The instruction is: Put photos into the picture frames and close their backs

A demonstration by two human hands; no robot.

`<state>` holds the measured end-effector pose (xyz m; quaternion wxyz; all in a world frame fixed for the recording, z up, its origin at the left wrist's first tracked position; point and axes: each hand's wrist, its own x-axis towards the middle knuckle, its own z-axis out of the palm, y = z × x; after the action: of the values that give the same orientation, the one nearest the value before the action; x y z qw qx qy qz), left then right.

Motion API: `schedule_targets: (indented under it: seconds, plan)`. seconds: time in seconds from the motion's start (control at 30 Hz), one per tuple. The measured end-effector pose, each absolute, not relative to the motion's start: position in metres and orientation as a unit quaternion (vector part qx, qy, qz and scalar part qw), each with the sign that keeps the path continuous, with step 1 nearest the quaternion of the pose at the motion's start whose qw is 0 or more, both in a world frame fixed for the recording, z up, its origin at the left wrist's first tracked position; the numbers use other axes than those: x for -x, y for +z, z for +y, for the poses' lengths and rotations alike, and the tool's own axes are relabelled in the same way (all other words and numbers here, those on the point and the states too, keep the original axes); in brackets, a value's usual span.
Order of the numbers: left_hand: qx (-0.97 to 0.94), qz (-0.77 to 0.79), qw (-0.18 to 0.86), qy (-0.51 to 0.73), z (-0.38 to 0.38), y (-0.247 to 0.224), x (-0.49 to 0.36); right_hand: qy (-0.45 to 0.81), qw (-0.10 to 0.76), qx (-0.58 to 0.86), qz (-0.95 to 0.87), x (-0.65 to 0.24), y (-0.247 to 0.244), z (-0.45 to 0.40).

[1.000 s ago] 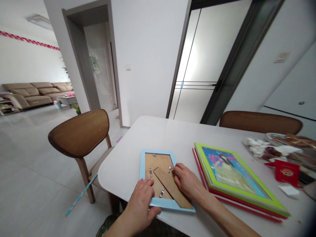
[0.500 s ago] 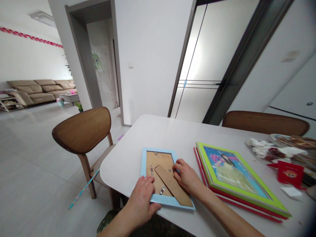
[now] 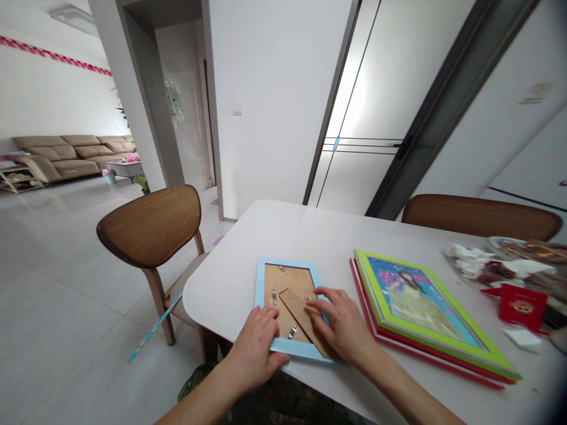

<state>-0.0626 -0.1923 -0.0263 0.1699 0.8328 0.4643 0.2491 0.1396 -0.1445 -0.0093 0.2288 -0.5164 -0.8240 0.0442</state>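
Observation:
A light-blue picture frame point(image 3: 260, 286) lies face down on the white table, its brown backing board point(image 3: 295, 278) upward. A hinged stand point(image 3: 297, 304) runs slantwise across the board. Small metal clips sit around the board, among them one clip point(image 3: 292, 332) near the front edge. My left hand point(image 3: 259, 336) grips the frame's near left corner, thumb at the front edge and fingers over the top. My right hand point(image 3: 339, 321) is over the right side, fingers apart and bent, fingertips by the small right-hand clip point(image 3: 306, 298). Its palm hides part of the stand and border.
To the right lies a stack with a green-framed picture point(image 3: 425, 301) on top and red frames below. Beyond are crumpled tissues point(image 3: 469, 260), a red packet point(image 3: 522, 307) and a white scrap point(image 3: 522, 339). Wooden chairs stand at the left point(image 3: 150, 227) and far side point(image 3: 482, 215).
My right hand's fingers have loosened and spread from their bunched hold at the right clip. My left hand keeps its place on the frame. The view has shifted slightly.

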Motion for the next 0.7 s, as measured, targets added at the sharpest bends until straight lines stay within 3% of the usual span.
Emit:
schedule_targets:
  seconds: [0.13,0.37,0.7]
  plan:
    - [-0.830,0.465,0.169,0.256,-0.192,-0.028,0.063,0.116,0.183,0.424,-0.880,-0.124,-0.006,-0.162]
    - [-0.833,0.459,0.183,0.250,-0.191,-0.025,0.065,0.136,0.201,0.371,-0.897,-0.113,-0.004,-0.166]
    - [-0.819,0.454,0.198,0.289,-0.192,-0.026,0.065,0.119,0.247,0.473,-0.837,-0.085,-0.007,-0.134]
